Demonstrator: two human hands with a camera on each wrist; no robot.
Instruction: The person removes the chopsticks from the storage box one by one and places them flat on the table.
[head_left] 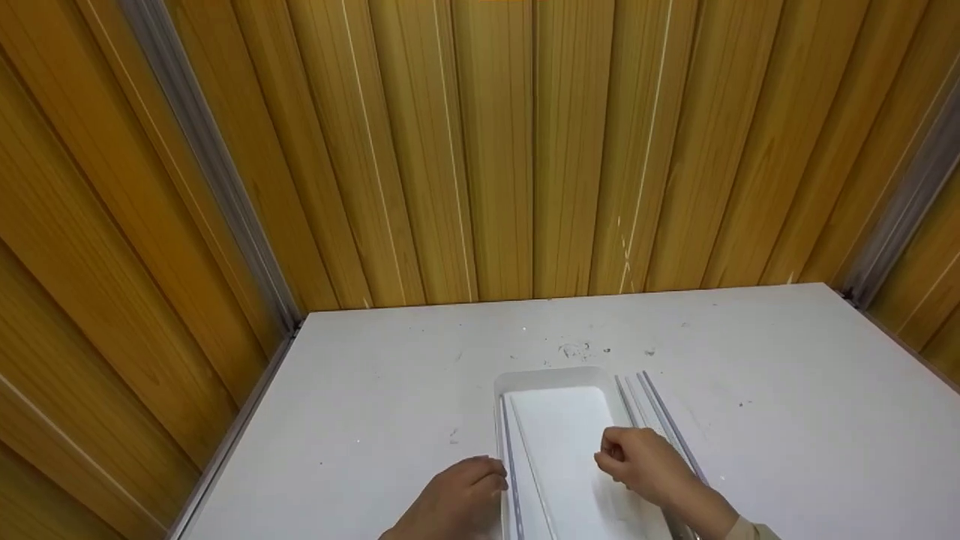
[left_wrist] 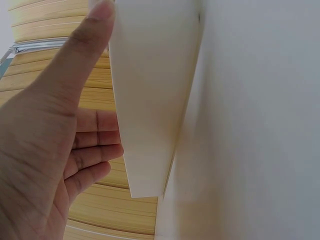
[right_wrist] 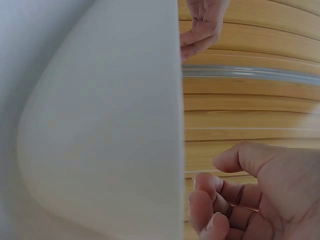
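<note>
A long white tray point(head_left: 566, 377) with rounded corners stands on the table, running toward the front edge of the head view. Inside, along its left wall, lie a purplish thin rod point(head_left: 513, 472) and a whitish thin rod point(head_left: 534, 469). My left hand point(head_left: 469, 491) rests at the tray's left rim; in the left wrist view its thumb and loosely extended fingers meet the rim. Above the right rim is my right hand point(head_left: 643, 461), with loosely curled fingers and nothing between them in the right wrist view. It hides part of that rim.
Several thin rods point(head_left: 660, 405), clear and purplish, lie on the white table point(head_left: 397, 390) just right of the tray. Wood-patterned panels point(head_left: 495, 150) rise behind and at both sides, with grey metal posts point(head_left: 225, 172) at the corners. Dark marks spot the tabletop.
</note>
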